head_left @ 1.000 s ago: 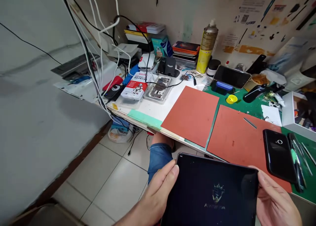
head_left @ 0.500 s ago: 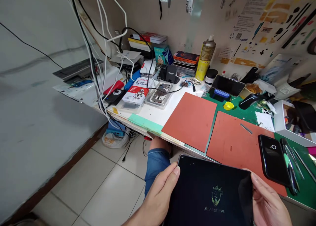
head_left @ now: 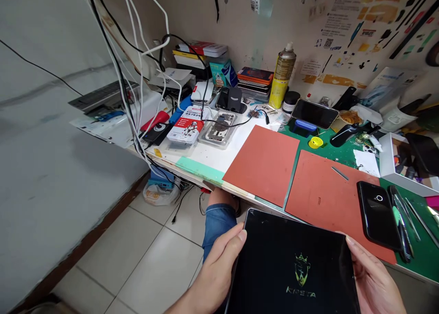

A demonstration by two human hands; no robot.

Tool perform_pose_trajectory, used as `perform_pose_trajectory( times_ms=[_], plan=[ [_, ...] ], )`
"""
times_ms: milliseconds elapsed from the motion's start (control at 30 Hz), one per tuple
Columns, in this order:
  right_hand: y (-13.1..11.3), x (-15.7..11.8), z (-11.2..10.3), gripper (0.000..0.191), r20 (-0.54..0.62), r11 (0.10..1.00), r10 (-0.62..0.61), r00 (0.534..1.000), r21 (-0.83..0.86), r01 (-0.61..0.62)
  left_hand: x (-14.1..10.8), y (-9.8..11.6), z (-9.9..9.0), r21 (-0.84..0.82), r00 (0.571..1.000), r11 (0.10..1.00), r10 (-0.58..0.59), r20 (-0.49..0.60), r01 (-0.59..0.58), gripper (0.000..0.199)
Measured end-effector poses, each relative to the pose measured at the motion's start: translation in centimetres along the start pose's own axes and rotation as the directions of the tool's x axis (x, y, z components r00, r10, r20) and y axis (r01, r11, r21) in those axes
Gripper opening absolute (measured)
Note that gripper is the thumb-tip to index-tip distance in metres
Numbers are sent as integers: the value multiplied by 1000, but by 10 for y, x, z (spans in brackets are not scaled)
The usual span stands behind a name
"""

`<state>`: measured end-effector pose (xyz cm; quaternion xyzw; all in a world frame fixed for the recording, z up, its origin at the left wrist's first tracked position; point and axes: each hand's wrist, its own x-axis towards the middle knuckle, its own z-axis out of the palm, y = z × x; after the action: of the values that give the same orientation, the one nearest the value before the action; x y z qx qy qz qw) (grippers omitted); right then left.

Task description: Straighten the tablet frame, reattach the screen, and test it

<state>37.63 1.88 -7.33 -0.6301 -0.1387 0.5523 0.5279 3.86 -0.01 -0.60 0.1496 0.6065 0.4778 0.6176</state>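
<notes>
Between my two hands is a black tablet [head_left: 270, 259], its glossy face toward me and a crowned shield emblem with lettering reflected or shown on it. My left hand [head_left: 222, 263] grips its left edge, thumb near the upper left corner. On the opposite side, my right hand [head_left: 372, 270] holds the right edge near the upper corner; the fingers underneath are hidden. The tablet's lower part runs out of view. It is held in front of the bench edge, above my lap, close to two reddish-brown mats [head_left: 264, 165].
A black phone [head_left: 377, 213] lies on the right mat, beside tweezers [head_left: 401, 224]. Farther back stand a yellow spray can [head_left: 281, 78], a propped phone [head_left: 314, 114] and a small yellow cap [head_left: 315, 142]. Cables [head_left: 120, 71] hang at left. A box of parts [head_left: 387, 156] sits at right.
The tablet appears slightly higher and its emblem and lettering look clearer. The view has shifted a little, moving the bench items slightly up and left. Both hands keep their hold.
</notes>
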Motion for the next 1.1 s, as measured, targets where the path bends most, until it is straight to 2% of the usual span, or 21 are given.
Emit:
perform_pose_trajectory(
  times_ms=[133,267,433,567,767,1033,1100],
  plan=[
    [-1,-6,5,36,21,1000,-21,1000,-6,21,-2,9,4,16,1000,1000,3,5,-3,34],
    [-4,-8,8,41,25,1000,-27,999,4,27,-2,10,5,31,1000,999,-13,-21,13,38],
    [-3,-7,4,38,14,1000,-24,1000,20,23,-1,7,4,-7,1000,1000,-1,14,2,43],
    [1,-4,-3,35,-15,998,-49,999,36,50,1,-1,0,28,996,1000,-3,-87,6,47],
    [2,-6,-2,45,-88,994,53,995,103,-44,3,-8,-4,21,988,999,-25,-151,29,45],
    [1,-9,-4,43,-95,987,67,993,155,-52,4,-6,-4,-24,994,998,-65,-89,63,45],
    [0,-10,-3,41,-90,985,71,993,161,-56,4,-7,-6,-27,997,999,-26,-77,24,41]
  ],
)
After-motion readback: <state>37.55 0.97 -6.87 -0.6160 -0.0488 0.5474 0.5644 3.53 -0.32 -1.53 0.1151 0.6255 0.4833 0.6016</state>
